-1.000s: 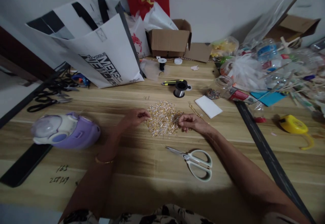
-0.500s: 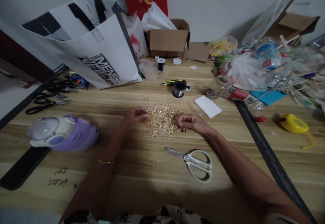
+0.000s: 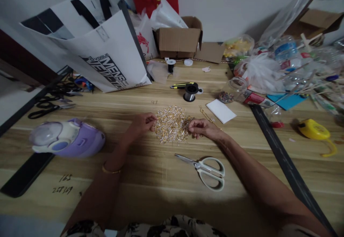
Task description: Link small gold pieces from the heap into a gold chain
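A heap of small gold and clear beads lies on the wooden table in front of me. My left hand rests at the heap's left edge with its fingertips pinched together at the beads. My right hand sits at the heap's right edge, fingers curled into a pinch; what they hold is too small to make out. A thin gold chain trails just behind my right hand. White-handled scissors lie closed on the table below the heap.
A lilac device lies at left, a printed white bag and cardboard box stand behind. A wire spool, white pad, yellow tape measure and cluttered bottles and bags fill the right. Black scissors lie far left.
Both hands stay at the bead heap; the left fingertips have shifted slightly within the beads. The view has tilted a little.
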The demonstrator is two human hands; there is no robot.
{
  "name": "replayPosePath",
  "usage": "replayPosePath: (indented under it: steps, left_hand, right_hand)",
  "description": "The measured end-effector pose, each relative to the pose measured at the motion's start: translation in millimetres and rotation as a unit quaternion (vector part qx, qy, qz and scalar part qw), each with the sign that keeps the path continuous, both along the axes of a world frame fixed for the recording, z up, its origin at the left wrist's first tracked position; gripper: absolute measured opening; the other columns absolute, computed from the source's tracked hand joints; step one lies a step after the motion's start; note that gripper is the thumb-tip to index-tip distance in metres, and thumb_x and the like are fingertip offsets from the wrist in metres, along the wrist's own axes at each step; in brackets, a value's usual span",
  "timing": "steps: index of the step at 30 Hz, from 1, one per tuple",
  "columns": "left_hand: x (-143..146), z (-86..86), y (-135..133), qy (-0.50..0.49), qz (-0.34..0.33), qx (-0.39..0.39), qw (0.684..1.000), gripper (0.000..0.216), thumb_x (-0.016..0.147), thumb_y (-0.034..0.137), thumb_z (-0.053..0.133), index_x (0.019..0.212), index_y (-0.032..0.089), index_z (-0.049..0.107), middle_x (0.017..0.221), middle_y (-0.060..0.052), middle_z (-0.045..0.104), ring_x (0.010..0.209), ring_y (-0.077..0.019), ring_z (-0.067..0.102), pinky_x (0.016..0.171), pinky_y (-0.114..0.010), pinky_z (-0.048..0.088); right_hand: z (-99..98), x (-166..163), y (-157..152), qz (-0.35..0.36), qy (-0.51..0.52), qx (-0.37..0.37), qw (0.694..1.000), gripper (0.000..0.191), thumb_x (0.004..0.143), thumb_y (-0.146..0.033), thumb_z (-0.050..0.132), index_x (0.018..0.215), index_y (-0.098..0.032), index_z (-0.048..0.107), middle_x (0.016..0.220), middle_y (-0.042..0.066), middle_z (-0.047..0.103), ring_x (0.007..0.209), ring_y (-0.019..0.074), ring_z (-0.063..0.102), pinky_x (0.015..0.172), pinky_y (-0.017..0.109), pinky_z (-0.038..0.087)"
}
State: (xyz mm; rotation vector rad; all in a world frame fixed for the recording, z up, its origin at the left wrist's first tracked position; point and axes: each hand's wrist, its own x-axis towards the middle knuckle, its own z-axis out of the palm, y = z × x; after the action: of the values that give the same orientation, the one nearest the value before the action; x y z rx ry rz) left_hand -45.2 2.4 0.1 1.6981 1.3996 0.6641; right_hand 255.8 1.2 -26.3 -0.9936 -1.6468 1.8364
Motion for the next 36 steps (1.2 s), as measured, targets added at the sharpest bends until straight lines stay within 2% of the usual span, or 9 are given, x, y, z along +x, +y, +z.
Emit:
replayPosePath:
  steps: [7, 15, 23, 31, 36]
  left_hand:
    - [1, 2.3, -2, 0.06, -0.008, 0.027, 0.998, 0.012, 0.074, 0.023, 0.052, 0.08, 0.015, 0.058, 0.057, 0.003, 0.058, 0.047, -0.0111, 0.06, 0.051, -0.021, 0.043]
    - [0, -4.7, 0, 0.022, -0.001, 0.024, 0.999, 0.013, 0.073, 0.026, 0.055, 0.08, 0.016, 0.059, 0.061, 0.002, 0.061, 0.054, -0.0124, 0.062, 0.057, -0.023, 0.047]
    - [-9, 3.9, 4, 0.009, 0.028, 0.046, 0.999, 0.018, 0.069, 0.031, 0.06, 0.077, 0.015, 0.063, 0.066, -0.001, 0.065, 0.063, -0.0136, 0.06, 0.061, -0.023, 0.046]
    - [-26, 1.9, 9, 0.132, 0.107, 0.095, 0.981, 0.016, 0.067, 0.028, 0.058, 0.076, 0.017, 0.065, 0.07, -0.003, 0.069, 0.067, -0.0174, 0.061, 0.064, -0.026, 0.044]
    - [-34, -0.8, 11, 0.184, 0.128, 0.104, 0.969, 0.014, 0.066, 0.026, 0.06, 0.075, 0.018, 0.066, 0.067, -0.002, 0.069, 0.066, -0.0183, 0.061, 0.062, -0.026, 0.043]
  right_hand:
    - [0.9, 0, -1, -0.003, -0.005, 0.003, 1.0, 0.03, 0.074, -0.042, 0.069, 0.079, -0.015, 0.059, 0.062, -0.002, 0.056, 0.054, 0.0084, 0.055, 0.049, 0.019, 0.047]
    - [-0.2, 1, 0, 0.008, -0.005, 0.009, 1.0, 0.028, 0.075, -0.042, 0.068, 0.079, -0.015, 0.059, 0.063, -0.001, 0.057, 0.055, 0.0085, 0.055, 0.05, 0.019, 0.048]
    - [-1.0, 1, 0, 0.009, 0.001, 0.002, 1.0, 0.028, 0.075, -0.041, 0.068, 0.08, -0.015, 0.058, 0.063, -0.002, 0.056, 0.055, 0.0084, 0.055, 0.05, 0.02, 0.048]
    - [-0.2, 1, 0, 0.003, -0.012, 0.0, 1.0, 0.029, 0.075, -0.042, 0.068, 0.08, -0.016, 0.059, 0.062, -0.001, 0.058, 0.054, 0.0088, 0.055, 0.05, 0.02, 0.047]
    - [-0.9, 1, 0, 0.001, -0.004, -0.005, 1.0, 0.029, 0.074, -0.042, 0.069, 0.08, -0.015, 0.059, 0.063, -0.002, 0.057, 0.054, 0.0083, 0.055, 0.049, 0.019, 0.047]
